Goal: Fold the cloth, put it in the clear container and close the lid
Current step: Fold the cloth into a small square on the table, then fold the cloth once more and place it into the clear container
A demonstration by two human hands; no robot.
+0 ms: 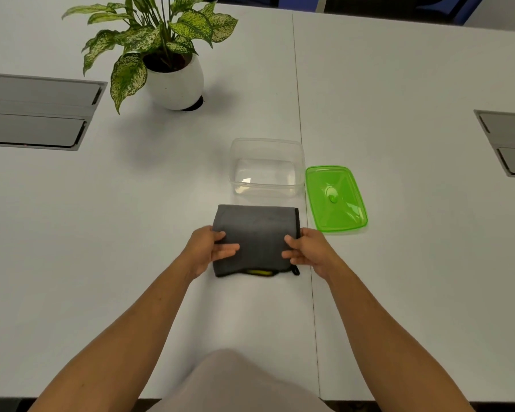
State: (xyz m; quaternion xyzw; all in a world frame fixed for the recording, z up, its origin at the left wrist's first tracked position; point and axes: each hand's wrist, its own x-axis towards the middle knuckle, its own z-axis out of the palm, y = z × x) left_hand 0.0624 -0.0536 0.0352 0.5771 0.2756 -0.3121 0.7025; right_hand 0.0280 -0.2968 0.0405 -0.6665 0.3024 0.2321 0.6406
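Note:
A folded dark grey cloth (257, 230) lies on the white table in front of me, with a yellow tag showing at its near edge. My left hand (207, 248) grips the cloth's left side, thumb on top. My right hand (306, 249) grips its right side the same way. Just beyond the cloth stands the clear container (266, 169), open and empty. The green lid (336, 199) lies flat on the table to the container's right, apart from it.
A potted plant in a white pot (174, 78) stands at the back left. Grey cable hatches are set into the table at the far left (37, 111) and far right (509, 142). A seam (305, 203) runs down the table beside the container.

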